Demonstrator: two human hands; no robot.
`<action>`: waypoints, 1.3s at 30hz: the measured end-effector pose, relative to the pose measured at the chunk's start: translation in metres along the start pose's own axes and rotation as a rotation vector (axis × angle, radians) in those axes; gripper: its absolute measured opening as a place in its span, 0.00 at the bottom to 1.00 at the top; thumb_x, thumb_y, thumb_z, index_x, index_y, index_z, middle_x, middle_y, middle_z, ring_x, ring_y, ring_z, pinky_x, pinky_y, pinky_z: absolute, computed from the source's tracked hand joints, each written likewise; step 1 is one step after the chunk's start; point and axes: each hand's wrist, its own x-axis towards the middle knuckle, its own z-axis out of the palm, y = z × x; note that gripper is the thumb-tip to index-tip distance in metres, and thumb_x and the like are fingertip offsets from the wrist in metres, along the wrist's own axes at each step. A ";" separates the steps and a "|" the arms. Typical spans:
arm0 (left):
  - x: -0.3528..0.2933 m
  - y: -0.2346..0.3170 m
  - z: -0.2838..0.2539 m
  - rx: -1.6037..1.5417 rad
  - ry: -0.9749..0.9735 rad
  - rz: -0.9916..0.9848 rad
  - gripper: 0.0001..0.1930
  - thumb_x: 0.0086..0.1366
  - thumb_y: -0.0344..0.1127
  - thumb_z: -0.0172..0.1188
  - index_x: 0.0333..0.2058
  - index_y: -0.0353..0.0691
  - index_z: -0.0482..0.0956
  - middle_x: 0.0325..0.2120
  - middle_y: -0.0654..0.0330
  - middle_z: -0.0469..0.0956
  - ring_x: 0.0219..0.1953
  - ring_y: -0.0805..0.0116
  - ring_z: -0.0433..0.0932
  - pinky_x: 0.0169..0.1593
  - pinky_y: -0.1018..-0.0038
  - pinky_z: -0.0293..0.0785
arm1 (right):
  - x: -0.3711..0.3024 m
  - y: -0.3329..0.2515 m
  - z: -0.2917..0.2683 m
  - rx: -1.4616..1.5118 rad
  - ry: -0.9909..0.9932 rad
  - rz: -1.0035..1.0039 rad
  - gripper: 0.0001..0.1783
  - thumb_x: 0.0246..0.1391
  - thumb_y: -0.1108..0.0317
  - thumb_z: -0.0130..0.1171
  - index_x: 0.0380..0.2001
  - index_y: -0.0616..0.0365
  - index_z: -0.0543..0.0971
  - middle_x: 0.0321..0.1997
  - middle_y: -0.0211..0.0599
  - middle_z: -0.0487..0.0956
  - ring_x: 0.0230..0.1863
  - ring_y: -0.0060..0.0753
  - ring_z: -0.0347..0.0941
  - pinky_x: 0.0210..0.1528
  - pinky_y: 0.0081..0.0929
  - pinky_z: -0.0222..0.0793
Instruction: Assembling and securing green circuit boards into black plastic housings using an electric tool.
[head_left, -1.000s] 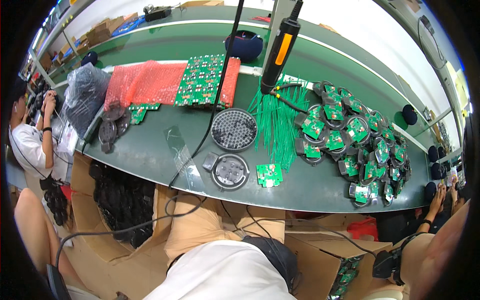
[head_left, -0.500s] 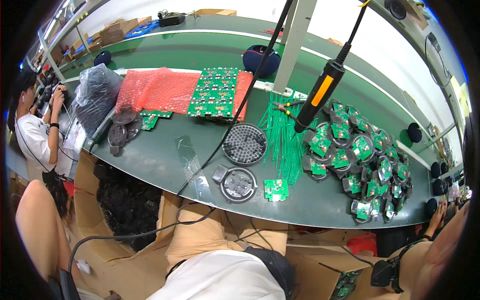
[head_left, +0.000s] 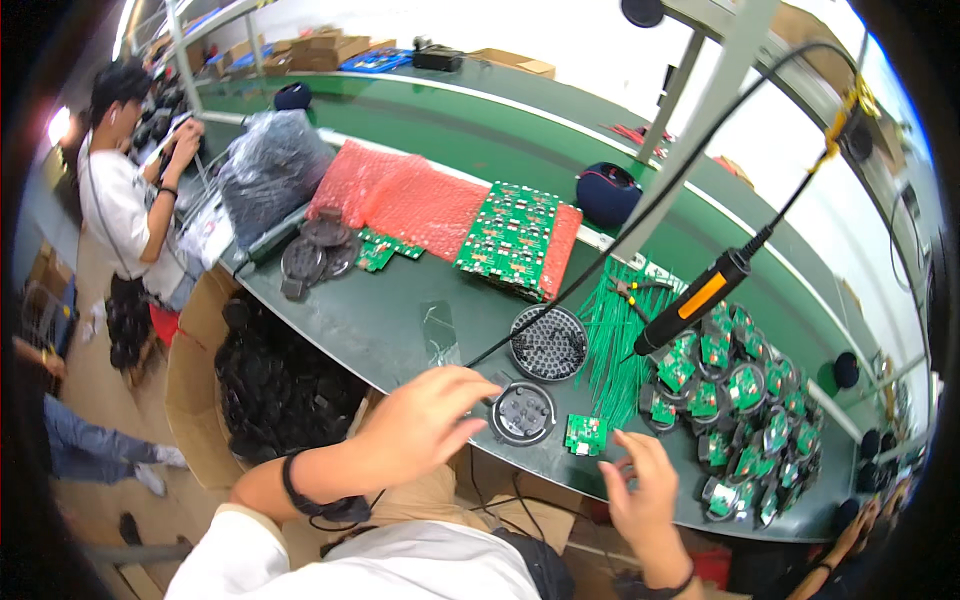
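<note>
My left hand (head_left: 425, 415) reaches in at the left of a round black plastic housing (head_left: 523, 413), its fingers stretched out and the thumb apart. Its fingertips lie over the small tab on the housing's side; I cannot tell whether they touch it. Right of the housing lies a small green circuit board (head_left: 586, 434) at the table's near edge. My right hand (head_left: 643, 490) is just right of that board, fingers half bent, thumb apart and nothing in it. Behind the housing sits a round black tray of small parts (head_left: 549, 342).
A black electric screwdriver (head_left: 695, 305) hangs on a cord over green cable ties (head_left: 610, 350) and pliers (head_left: 628, 293). Housings with boards (head_left: 745, 385) are heaped right. Board panels (head_left: 510, 235) lie on red bubble wrap (head_left: 400, 200). A carton of black parts (head_left: 190, 400) stands below left.
Both my hands have come in over the table's near edge, the left toward the housing, the right toward the small board. The view has shifted, so the table sits lower and further right.
</note>
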 end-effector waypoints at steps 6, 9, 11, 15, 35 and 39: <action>0.001 -0.022 0.075 0.113 0.105 -0.195 0.27 0.63 0.41 0.75 0.59 0.41 0.80 0.48 0.53 0.78 0.49 0.50 0.81 0.51 0.59 0.80 | -0.015 0.031 0.055 -0.217 0.000 0.236 0.33 0.53 0.71 0.77 0.62 0.61 0.79 0.58 0.44 0.78 0.28 0.33 0.78 0.34 0.32 0.77; 0.007 -0.024 0.076 0.100 0.084 -0.267 0.28 0.63 0.42 0.75 0.61 0.44 0.80 0.45 0.53 0.76 0.45 0.50 0.80 0.47 0.58 0.80 | -0.013 0.028 0.057 -0.234 -0.025 0.293 0.35 0.50 0.67 0.80 0.62 0.58 0.80 0.53 0.41 0.77 0.28 0.33 0.77 0.35 0.34 0.76; 0.008 -0.024 0.073 0.014 0.032 -0.284 0.28 0.64 0.42 0.75 0.61 0.46 0.81 0.43 0.52 0.75 0.43 0.50 0.80 0.46 0.58 0.79 | -0.011 0.025 0.055 -0.257 -0.019 0.293 0.33 0.48 0.67 0.81 0.59 0.58 0.81 0.51 0.40 0.77 0.29 0.32 0.76 0.35 0.35 0.76; 0.005 -0.021 0.066 0.055 -0.035 -0.242 0.25 0.65 0.42 0.74 0.58 0.42 0.82 0.41 0.52 0.77 0.40 0.49 0.82 0.41 0.57 0.81 | -0.010 0.024 0.048 -0.157 0.008 0.370 0.24 0.44 0.68 0.82 0.44 0.58 0.82 0.47 0.39 0.76 0.27 0.30 0.74 0.33 0.34 0.74; -0.025 0.005 0.073 -0.083 -0.114 -0.199 0.23 0.58 0.41 0.78 0.48 0.37 0.83 0.46 0.53 0.76 0.46 0.50 0.81 0.50 0.59 0.79 | -0.019 0.027 0.041 0.473 0.090 0.707 0.23 0.57 0.80 0.74 0.52 0.63 0.74 0.43 0.36 0.83 0.37 0.20 0.80 0.33 0.20 0.76; -0.025 0.004 0.078 -0.223 -0.143 -0.055 0.24 0.57 0.41 0.78 0.50 0.38 0.84 0.45 0.53 0.77 0.48 0.50 0.79 0.52 0.60 0.79 | -0.015 0.022 0.039 0.619 0.123 0.731 0.22 0.59 0.80 0.72 0.54 0.64 0.75 0.45 0.36 0.84 0.40 0.20 0.82 0.34 0.16 0.77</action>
